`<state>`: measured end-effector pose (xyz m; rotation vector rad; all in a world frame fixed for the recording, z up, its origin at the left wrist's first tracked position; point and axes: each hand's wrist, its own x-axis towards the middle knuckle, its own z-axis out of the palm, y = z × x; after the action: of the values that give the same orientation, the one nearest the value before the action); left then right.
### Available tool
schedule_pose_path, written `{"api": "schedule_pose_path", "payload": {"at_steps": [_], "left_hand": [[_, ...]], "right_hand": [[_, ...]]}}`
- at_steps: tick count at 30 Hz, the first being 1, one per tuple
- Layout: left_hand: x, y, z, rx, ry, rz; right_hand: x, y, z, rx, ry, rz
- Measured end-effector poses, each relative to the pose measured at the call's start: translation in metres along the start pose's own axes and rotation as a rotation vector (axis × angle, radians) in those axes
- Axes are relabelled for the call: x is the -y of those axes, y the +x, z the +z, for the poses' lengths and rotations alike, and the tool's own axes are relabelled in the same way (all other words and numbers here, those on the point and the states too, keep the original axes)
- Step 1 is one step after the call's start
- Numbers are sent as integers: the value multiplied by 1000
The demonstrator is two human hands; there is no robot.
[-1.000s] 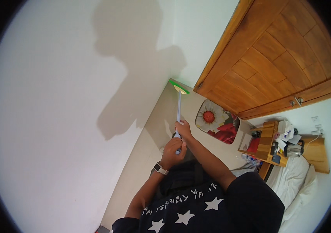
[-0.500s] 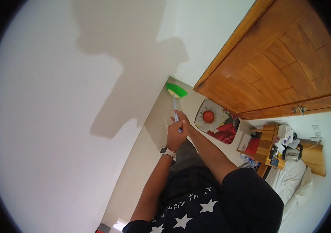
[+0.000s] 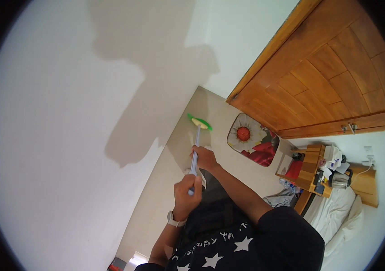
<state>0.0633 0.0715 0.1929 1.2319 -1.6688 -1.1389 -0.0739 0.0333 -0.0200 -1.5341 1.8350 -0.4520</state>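
A broom (image 3: 198, 136) with a light blue-grey handle and green bristles on a cream head reaches away from me. Its bristles rest on the beige floor (image 3: 154, 192), near the foot of the left wall. My left hand (image 3: 187, 195) is closed round the top end of the handle, and a pale watch is on that wrist. Farther down the handle, my right hand (image 3: 205, 158) grips it too. Behind my hands the lower handle shows plainly, while parts of the grip are hidden by fingers.
A white wall (image 3: 66, 135) bearing my shadow runs along the left. Right of the broom lies a flower-patterned mat (image 3: 252, 140) before a brown wooden door (image 3: 323, 72). At the right stand a wooden cabinet (image 3: 312, 162), a kettle (image 3: 340, 179) and a bed with white bedding (image 3: 334, 210).
The broom head has moved back from the far corner toward me. My left hand has come nearer my body, and my hands are farther apart on the handle.
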Motion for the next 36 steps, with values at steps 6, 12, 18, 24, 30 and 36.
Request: {"api": "schedule_pose_path", "payload": {"at_steps": [6,12,18,24,30,36], "left_hand": [[19,-7,32,100,-160,225],[78,67,103,167,-139,75],[77,115,89,108,-153,-5],[44,62,34,241,-15,66],[55,-48,-65,178,143,-36],[42,-117,-107,211,146,-129]], "right_hand": [[-26,-17,-43,-326,58,42],[-123,40,-55,-215,-28,72],[-115,72,-34,-123,-53,15],[-79,54,8,277,196,-170],[72,-33,101,449,339,-261],[61,-96,199,346,177,-327]]}}
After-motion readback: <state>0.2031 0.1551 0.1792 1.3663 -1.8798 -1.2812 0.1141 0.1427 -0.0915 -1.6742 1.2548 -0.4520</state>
